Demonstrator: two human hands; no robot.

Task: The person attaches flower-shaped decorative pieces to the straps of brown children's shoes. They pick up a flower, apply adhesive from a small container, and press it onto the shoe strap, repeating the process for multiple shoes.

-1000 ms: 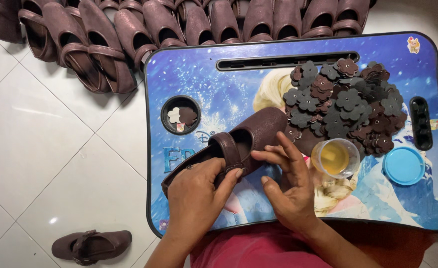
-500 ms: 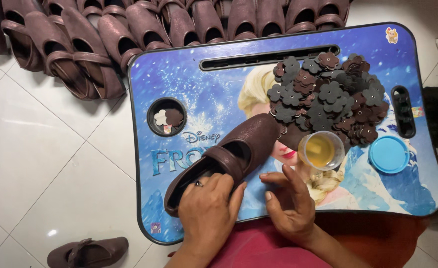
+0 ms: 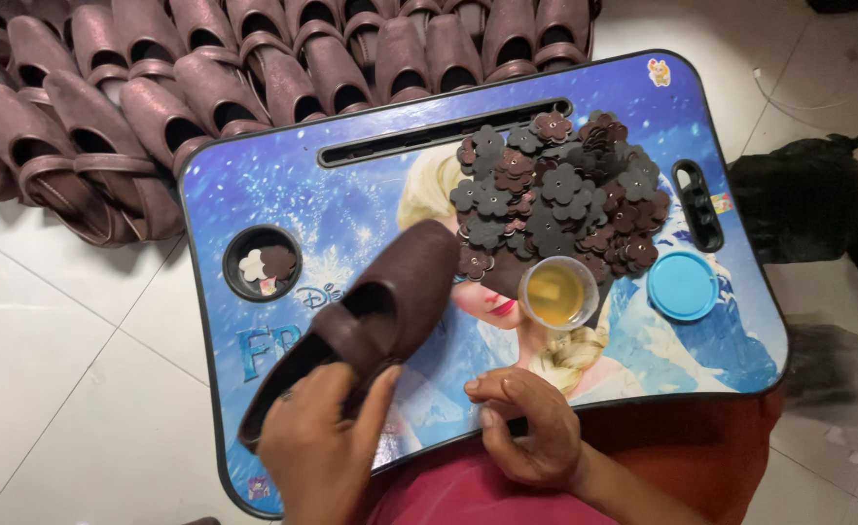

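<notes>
Left hand grips the brown shoe (toe pointing away); right hand, fingers curled, empty, lies just beside.

We look down in bright, even indoor light that washes out the white floor tiles near the top edge. Soft glare sheens the glossy counter. Shadows stay short and faint. Focus holds at centre; the hands show slight motion blur.
</notes>
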